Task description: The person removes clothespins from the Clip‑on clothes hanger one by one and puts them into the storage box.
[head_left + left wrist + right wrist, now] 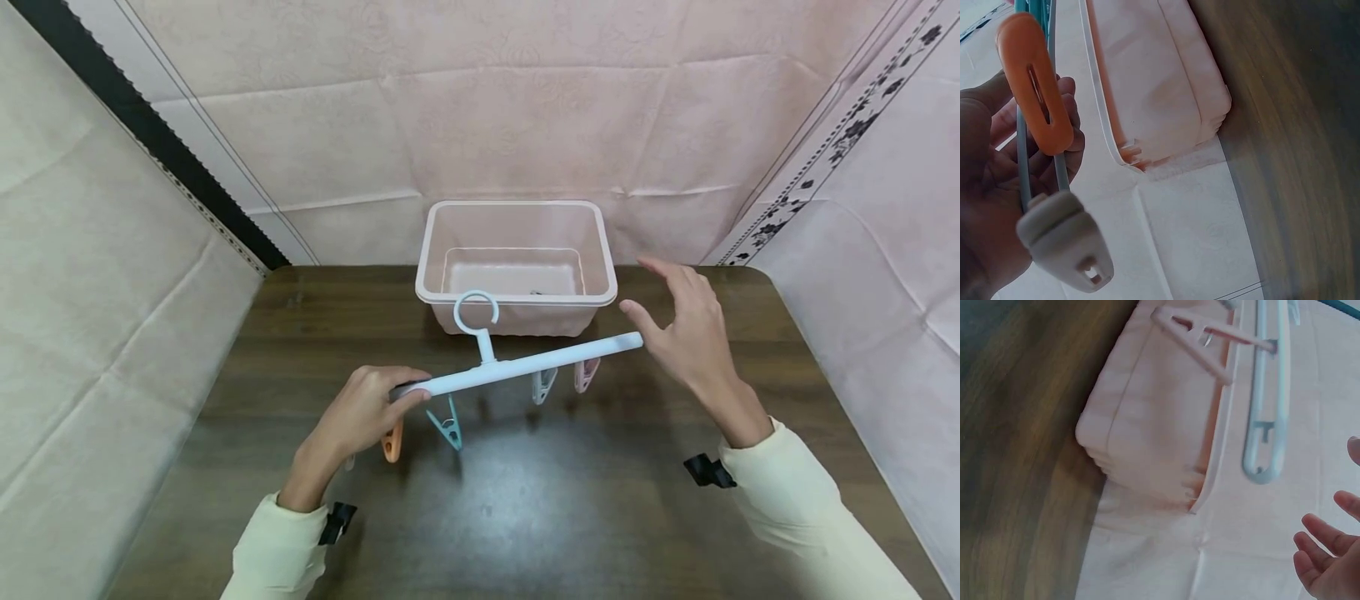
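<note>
In the head view, my left hand (358,414) grips the left end of a pale blue clip hanger (536,362), held over the table with its hook toward the basin. From the bar hang an orange clothespin (392,443), a teal one (448,429), a pale grey-blue one (543,387) and a pink one (586,374). A grey-beige clothespin (1066,244) shows at the gripped end in the left wrist view. Just beyond the bar's right end, my right hand (692,333) has its fingers spread and holds nothing. In the right wrist view, a gap separates its fingertips (1310,525) from the bar.
Behind the hanger, a pale pink plastic basin (517,318) stands at the table's far edge, with a small dark item (537,292) inside. The dark wooden table (487,517) is bordered by pale cloth (525,133) at the back and sides.
</note>
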{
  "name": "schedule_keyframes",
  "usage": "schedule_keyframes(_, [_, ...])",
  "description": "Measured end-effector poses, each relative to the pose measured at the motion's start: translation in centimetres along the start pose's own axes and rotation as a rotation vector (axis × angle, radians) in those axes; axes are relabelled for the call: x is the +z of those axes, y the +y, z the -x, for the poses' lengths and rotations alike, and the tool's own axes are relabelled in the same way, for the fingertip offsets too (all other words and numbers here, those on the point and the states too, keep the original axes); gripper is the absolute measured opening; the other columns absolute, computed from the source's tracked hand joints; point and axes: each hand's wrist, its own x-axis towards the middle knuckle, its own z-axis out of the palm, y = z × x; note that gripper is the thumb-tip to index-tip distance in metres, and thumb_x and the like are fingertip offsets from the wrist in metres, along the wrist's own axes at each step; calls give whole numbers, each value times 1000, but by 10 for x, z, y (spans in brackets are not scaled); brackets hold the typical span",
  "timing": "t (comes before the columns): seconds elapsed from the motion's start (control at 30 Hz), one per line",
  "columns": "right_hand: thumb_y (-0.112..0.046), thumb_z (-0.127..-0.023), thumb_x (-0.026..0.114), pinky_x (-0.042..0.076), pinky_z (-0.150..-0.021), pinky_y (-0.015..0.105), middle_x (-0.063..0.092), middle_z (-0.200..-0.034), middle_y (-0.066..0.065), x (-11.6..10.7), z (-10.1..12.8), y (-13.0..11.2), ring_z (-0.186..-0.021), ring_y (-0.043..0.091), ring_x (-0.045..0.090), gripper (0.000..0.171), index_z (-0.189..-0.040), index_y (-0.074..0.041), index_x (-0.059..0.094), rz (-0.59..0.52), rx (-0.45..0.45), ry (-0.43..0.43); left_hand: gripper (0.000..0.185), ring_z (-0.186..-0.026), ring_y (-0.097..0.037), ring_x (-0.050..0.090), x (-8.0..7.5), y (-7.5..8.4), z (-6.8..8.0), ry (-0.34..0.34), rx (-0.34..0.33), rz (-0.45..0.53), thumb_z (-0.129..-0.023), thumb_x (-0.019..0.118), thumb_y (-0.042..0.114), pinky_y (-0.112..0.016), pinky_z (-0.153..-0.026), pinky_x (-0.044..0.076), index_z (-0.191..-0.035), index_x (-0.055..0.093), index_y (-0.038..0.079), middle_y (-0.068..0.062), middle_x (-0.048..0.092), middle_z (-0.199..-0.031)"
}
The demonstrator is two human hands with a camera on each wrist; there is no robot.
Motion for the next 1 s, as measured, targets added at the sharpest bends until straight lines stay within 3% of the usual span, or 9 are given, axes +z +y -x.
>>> schedule_keyframes(0.23, [-17, -85, 79, 34, -100, 55, 61, -129, 18, 0, 13, -14, -121, 40, 50, 57, -136, -2, 58, -14, 11, 2, 23, -56, -6, 50, 0, -1, 1, 4, 3, -13, -92, 74, 12, -26, -52, 44, -112, 74, 1, -8, 72, -100])
schedule_keyframes(0.67, [-9, -76, 85, 35, -95, 52, 61, -126, 18, 2, 43, -20, -116, 40, 51, 62, -132, -3, 61, 8, -19, 86, 24, -47, -5, 45, -5, -1, 3, 16, -22, -1, -91, 75, 12, -26, -44, 41, -113, 74, 1, -8, 71, -96])
schedule_keyframes(1.0, [-12, -80, 83, 37, -95, 56, 61, -130, 15, 3, 62, -20, -120, 37, 51, 61, -136, -4, 59, 4, 65, 89, 24, -44, -4, 43, -5, -1, 3, 21, -29, 4, -92, 74, 12, -25, -42, 39, -113, 74, 2, -6, 71, -93])
